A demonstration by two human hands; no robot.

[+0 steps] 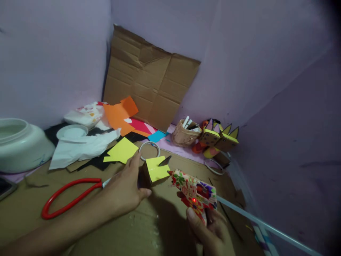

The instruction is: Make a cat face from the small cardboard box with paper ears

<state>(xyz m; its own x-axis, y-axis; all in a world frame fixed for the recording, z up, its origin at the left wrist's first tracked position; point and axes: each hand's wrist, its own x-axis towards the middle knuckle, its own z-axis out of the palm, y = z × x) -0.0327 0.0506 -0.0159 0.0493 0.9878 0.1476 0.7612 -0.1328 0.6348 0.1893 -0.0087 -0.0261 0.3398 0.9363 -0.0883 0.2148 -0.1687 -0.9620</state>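
Observation:
My left hand (pixel 125 188) grips a small cardboard box with a yellow paper top (pixel 154 170), its dark side toward my palm. My right hand (pixel 210 231) holds a floral-patterned glue gun (pixel 194 190) with a red light lit and a clear glue stick (pixel 255 222) sticking out behind. The gun's red nozzle tip touches the right edge of the yellow top. A small dark pointed piece (pixel 165 161) stands at the box's far corner.
Red-handled scissors (pixel 69 195) lie left of my arm on the cardboard sheet (pixel 149 227). Yellow paper (pixel 121 151), a tape ring (pixel 149 149), orange paper (pixel 119 115), a white bowl (pixel 18 144), a small basket (pixel 183 135) and finished yellow-topped boxes (pixel 218 138) sit behind. Walls close in.

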